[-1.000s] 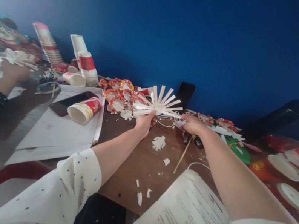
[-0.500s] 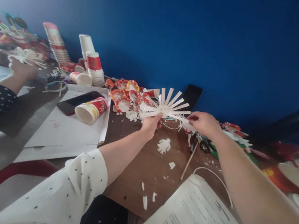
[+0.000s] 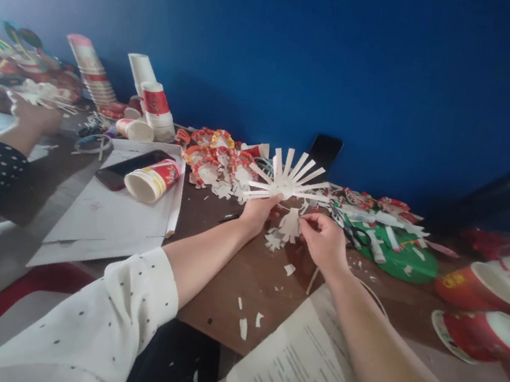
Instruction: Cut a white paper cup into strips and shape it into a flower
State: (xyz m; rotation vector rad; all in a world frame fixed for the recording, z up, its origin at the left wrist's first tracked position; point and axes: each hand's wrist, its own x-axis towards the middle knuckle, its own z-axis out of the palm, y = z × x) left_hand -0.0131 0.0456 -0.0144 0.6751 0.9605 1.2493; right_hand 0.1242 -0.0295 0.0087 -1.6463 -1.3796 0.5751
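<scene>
One printed sheet lies nearest, overlapping the front edge of the brown table. White paper scraps are scattered beyond it. The right hand pinches the side of a fringed white paper figure between thumb and finger; a second cut-out sits on the tabletop just below it. The left hand grasps a white disc with radiating strips by its lower edge, thumb on top, strips fanned upward and sideways. Farther back, behind the left hand, spreads a heap of red-and-white paper cut-outs. A black smartphone leans against the blue wall.
</scene>
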